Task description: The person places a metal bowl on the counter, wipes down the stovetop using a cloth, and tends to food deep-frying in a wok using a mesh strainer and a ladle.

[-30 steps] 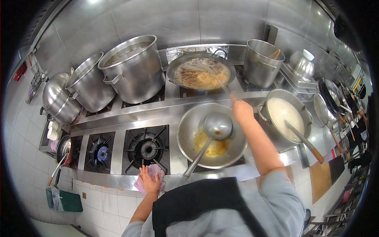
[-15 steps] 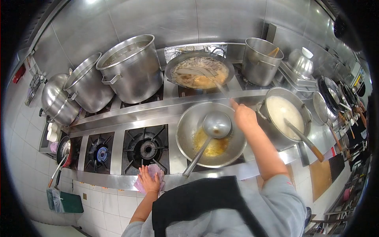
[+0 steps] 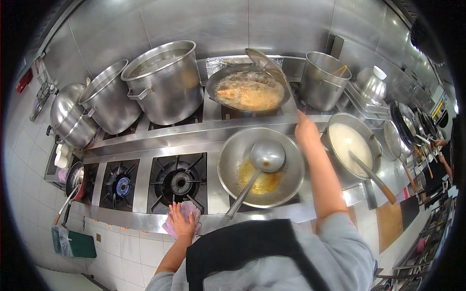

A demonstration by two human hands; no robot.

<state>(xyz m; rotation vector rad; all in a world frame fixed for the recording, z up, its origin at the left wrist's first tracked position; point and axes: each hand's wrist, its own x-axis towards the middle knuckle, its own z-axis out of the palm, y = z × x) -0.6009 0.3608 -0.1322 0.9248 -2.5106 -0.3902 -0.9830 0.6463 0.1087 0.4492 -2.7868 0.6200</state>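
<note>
My right hand (image 3: 307, 130) is closed round the handle of a strainer (image 3: 268, 65), whose head is tilted up at the back right of a dark wok (image 3: 217, 99). Orange-golden pieces of food (image 3: 240, 93) fry in bubbling oil there. My left hand (image 3: 181, 222) lies flat, fingers spread, on a pink cloth (image 3: 195, 212) at the stove's front edge. Between my arms sits a larger steel wok (image 3: 228, 167) with brownish-yellow liquid in it. A ladle (image 3: 267, 154) rests in that wok, its handle over the near rim.
Large steel pots (image 3: 167, 92) stand at the back left. A pot of whitish liquid (image 3: 350, 145) with a wooden-handled ladle is right of my forearm. One burner (image 3: 123, 186) shows a blue flame. Several pans (image 3: 412, 121) line the right side, with another person's hand (image 3: 441, 142) beyond.
My right hand has moved slightly up and right. The strainer has come up out of the oil and tilted toward the wok's right rim, uncovering the frying pieces. My left hand has stayed on the cloth.
</note>
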